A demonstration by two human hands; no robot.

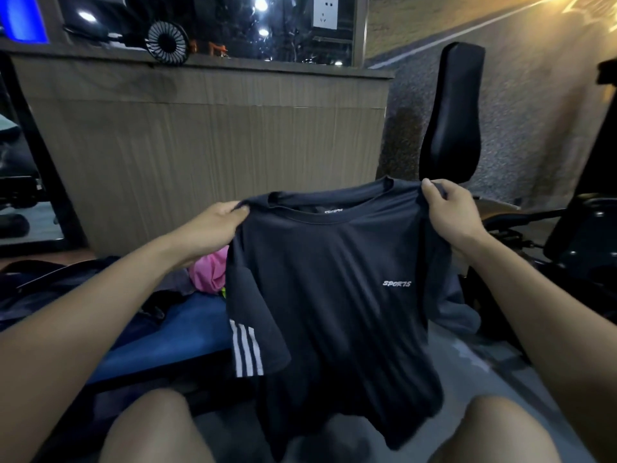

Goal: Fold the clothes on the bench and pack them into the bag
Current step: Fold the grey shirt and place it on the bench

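Navy jersey, one T-shirt (334, 295), hangs in front of my knees, front facing me; my left hand (213, 225) pinches one shoulder seam, my right hand (450, 212) the other; I'd keep both pinches level and taut before lowering it flat to fold; on the blue bench (187, 325) I count one pink garment (208, 274) and a dark heap I can't separate; no bag I can identify.

Blue padded bench (187, 325), pink garment (208, 272) and dark clothes (66, 289) lying on it
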